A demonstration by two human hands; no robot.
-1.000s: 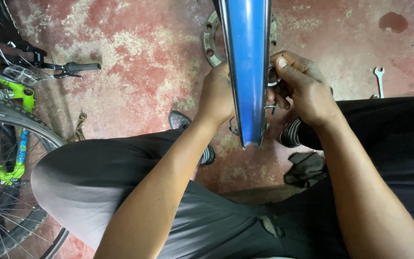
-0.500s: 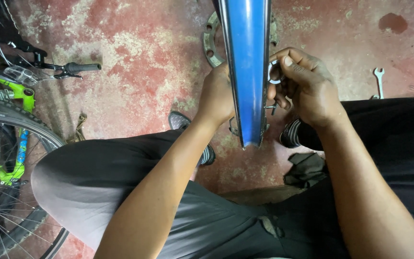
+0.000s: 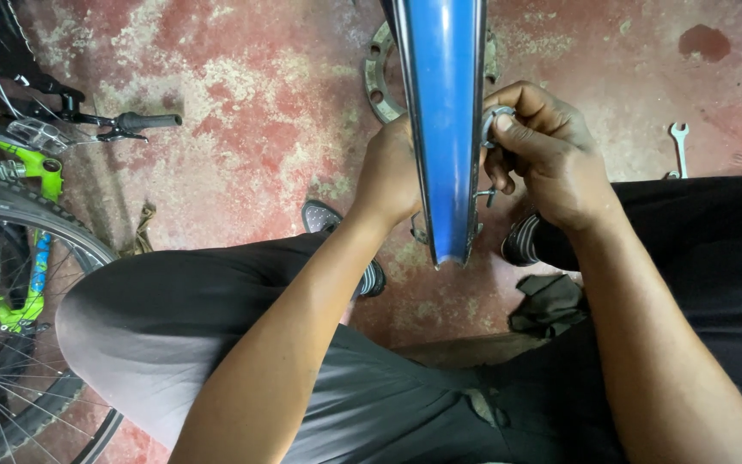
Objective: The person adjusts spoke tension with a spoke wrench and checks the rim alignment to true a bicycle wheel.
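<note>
Head view: right hand (image 3: 551, 159) pinches a small metal ring (image 3: 495, 125) at one o'clock against the stiff blue tube (image 3: 444, 129); left hand (image 3: 392, 176) grips the tube's far side. Light, slippery ring; pinch its rim.

Two hands are at work: the left hand (image 3: 392, 176) and the right hand (image 3: 543, 155), one on each side of one blue frame tube (image 3: 444, 120). One small metal ring (image 3: 495, 125) sits at the right hand's fingertips. One toothed metal disc (image 3: 380, 77) lies just beyond the left hand. One spanner (image 3: 678, 146) lies right of the right hand, one dark rag (image 3: 551, 305) below it. One bicycle (image 3: 10, 215) stands far left of the left hand.
</note>
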